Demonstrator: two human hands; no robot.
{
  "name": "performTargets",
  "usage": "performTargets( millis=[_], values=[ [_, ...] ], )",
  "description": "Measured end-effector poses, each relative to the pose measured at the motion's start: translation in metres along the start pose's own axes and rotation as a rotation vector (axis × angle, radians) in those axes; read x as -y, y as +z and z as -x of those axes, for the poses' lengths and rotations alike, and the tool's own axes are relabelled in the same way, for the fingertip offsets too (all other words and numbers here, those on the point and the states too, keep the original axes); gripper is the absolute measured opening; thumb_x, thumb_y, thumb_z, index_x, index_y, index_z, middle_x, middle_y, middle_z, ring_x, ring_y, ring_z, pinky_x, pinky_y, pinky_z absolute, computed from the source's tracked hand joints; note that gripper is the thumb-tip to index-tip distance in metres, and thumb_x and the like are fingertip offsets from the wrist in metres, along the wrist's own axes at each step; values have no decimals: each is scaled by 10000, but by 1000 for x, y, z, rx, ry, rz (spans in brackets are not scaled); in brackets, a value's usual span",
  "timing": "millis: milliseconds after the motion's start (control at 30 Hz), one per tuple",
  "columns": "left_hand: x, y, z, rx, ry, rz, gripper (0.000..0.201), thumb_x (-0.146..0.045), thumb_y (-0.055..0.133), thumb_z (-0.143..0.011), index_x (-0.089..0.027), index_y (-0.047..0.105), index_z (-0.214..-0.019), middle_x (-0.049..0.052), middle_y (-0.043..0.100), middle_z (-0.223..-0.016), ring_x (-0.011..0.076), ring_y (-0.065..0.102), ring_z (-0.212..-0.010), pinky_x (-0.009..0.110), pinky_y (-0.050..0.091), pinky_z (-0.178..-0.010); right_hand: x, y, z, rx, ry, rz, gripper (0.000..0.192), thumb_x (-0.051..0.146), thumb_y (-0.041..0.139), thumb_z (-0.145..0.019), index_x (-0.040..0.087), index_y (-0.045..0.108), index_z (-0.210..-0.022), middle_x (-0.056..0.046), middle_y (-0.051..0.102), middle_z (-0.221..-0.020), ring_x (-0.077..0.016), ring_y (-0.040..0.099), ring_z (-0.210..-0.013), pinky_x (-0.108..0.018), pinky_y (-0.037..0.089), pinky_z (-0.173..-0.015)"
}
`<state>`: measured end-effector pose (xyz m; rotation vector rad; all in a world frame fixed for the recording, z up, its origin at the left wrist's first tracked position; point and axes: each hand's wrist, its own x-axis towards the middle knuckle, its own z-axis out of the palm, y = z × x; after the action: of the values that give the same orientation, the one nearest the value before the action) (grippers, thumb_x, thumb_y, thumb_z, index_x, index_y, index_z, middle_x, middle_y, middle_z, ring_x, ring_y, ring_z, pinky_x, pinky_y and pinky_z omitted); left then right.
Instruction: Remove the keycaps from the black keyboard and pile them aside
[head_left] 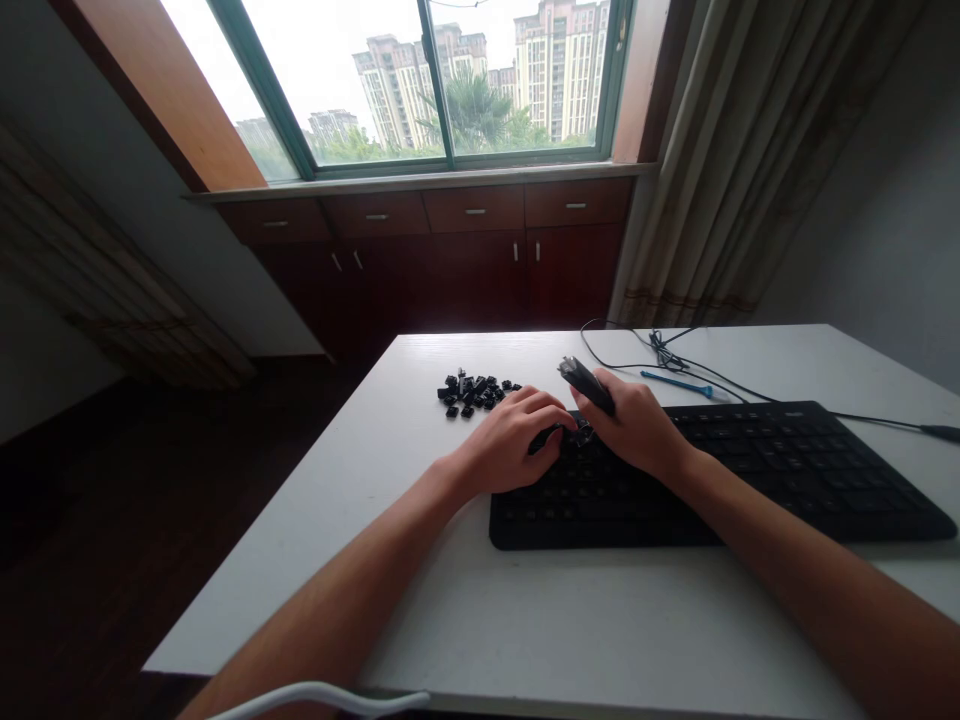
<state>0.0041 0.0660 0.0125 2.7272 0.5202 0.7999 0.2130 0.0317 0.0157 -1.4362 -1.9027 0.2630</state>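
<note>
A black keyboard (787, 470) lies on the white table (525, 620). My left hand (514, 440) rests on the keyboard's upper left corner, fingers curled down over the keys there. My right hand (637, 425) is beside it and grips a black keycap-puller tool (585, 383), its handle sticking up and back, its tip down at the keys between my hands. A small heap of loose black keycaps (474, 392) lies on the table just behind and left of my left hand.
A black cable (675, 360) is bunched behind the keyboard and runs off to the right. A blue pen-like tool (679, 384) lies next to it. A white cable (322, 697) crosses the near table edge. Wooden cabinets (450, 250) stand under the window.
</note>
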Motion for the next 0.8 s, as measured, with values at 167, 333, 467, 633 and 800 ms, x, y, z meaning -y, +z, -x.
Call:
performTargets(
  millis=[167, 333, 467, 633, 800],
  values=[
    [0, 0, 0, -1, -5, -4, 244, -139, 512, -932, -210, 639, -1128, 63, 673, -1107, 224, 571, -1003, 409, 494, -951, -3, -3, 1, 44, 13, 21, 181, 349, 543, -936, 224, 524, -807, 14, 567, -624, -163, 481, -566, -270, 348, -588],
    [1, 1, 0, 4, -1, -1, 247, -136, 509, -931, -208, 638, -1129, 64, 671, -1105, 224, 573, -1008, 407, 492, -959, -6, -3, 0, 62, -5, -17, 201, 371, 551, -940, 219, 536, -809, 22, 553, -620, -154, 457, -568, -266, 349, -582],
    [1, 0, 0, 10, -6, 0, 256, -127, 514, -923, -213, 638, -1129, 58, 673, -1108, 222, 575, -1011, 403, 491, -959, -1, -2, -1, 12, 28, -106, 311, 425, 521, -964, 214, 504, -736, 23, 535, -596, -145, 460, -553, -265, 359, -565],
    [1, 0, -1, 18, -2, -6, 254, -124, 518, -919, -209, 638, -1127, 54, 676, -1109, 219, 574, -1008, 397, 488, -960, 14, -8, -1, 62, 155, -149, 403, 425, 504, -967, 203, 523, -632, 11, 560, -518, -146, 519, -503, -261, 387, -528],
    [-1, -1, -2, 8, 11, 4, 181, -212, 546, -961, -205, 642, -1115, 64, 683, -1104, 221, 587, -1003, 398, 497, -941, 18, -14, 0, 204, 301, -298, 439, 495, 570, -921, 190, 558, -606, 11, 558, -465, -132, 524, -400, -229, 396, -410]
  ],
)
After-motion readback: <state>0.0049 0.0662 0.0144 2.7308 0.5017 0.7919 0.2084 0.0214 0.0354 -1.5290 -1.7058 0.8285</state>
